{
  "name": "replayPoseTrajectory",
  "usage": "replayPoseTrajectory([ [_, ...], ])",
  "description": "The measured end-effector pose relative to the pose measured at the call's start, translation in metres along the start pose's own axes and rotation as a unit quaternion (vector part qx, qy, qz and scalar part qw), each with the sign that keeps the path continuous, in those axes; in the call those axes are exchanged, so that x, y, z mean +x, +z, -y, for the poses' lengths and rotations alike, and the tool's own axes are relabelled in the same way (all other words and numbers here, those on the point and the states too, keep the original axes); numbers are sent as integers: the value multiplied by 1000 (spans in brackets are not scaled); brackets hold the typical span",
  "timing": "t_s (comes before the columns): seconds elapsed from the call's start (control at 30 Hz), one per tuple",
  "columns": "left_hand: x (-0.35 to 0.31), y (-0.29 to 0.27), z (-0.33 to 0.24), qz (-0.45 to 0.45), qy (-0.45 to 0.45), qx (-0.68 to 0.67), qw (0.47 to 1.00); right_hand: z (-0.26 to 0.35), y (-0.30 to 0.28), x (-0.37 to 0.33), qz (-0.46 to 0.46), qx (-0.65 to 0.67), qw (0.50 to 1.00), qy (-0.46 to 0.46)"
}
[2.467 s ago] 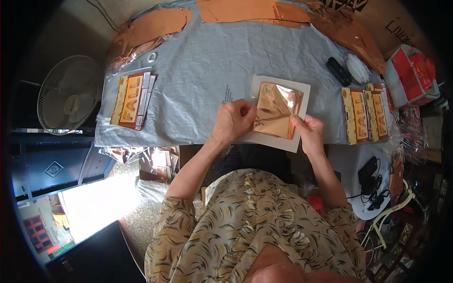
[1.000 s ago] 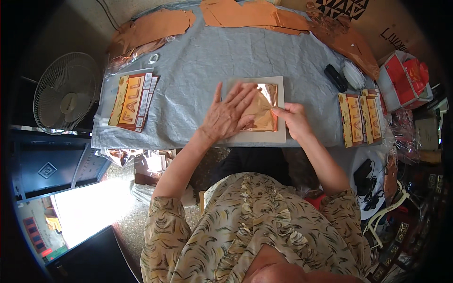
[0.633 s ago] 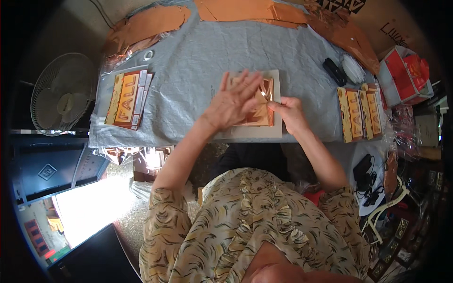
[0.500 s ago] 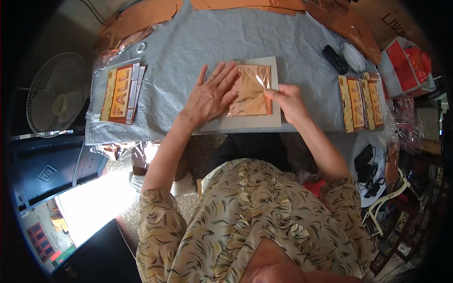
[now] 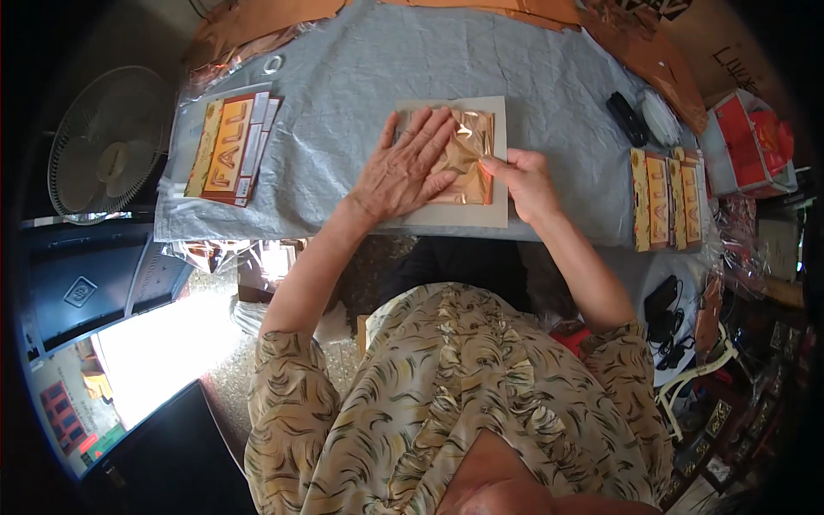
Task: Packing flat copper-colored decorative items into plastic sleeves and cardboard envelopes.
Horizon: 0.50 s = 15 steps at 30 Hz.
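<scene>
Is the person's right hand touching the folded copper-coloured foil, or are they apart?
Touching. In the head view, the right hand has its thumb lying over the right edge of the folded copper-coloured foil, with no gap visible.

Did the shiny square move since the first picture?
Yes. The shiny square has moved left, away from the packets on the right.

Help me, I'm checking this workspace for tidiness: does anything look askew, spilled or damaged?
No spill shows. The printed cards on the person's left are fanned unevenly, edges out of line. The copper-coloured foil partly under the left hand shows creases instead of lying smooth, though I can't tell whether that is damage.
</scene>
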<state>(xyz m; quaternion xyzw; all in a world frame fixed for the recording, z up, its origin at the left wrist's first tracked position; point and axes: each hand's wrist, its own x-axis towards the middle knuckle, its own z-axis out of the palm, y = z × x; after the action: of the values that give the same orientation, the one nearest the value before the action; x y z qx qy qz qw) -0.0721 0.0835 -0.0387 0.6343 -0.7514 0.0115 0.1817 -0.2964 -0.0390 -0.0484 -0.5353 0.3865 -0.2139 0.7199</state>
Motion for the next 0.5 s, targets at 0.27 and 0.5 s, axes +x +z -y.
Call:
replayPoseTrajectory([
  [0.27,-3,2,-4,-12,-2,-22,1000,4,-8,-1,20,-13,1000,15],
  [0.5,-3,4,-10,-27,15,-35,999,7,8,-4,32,8,999,43],
])
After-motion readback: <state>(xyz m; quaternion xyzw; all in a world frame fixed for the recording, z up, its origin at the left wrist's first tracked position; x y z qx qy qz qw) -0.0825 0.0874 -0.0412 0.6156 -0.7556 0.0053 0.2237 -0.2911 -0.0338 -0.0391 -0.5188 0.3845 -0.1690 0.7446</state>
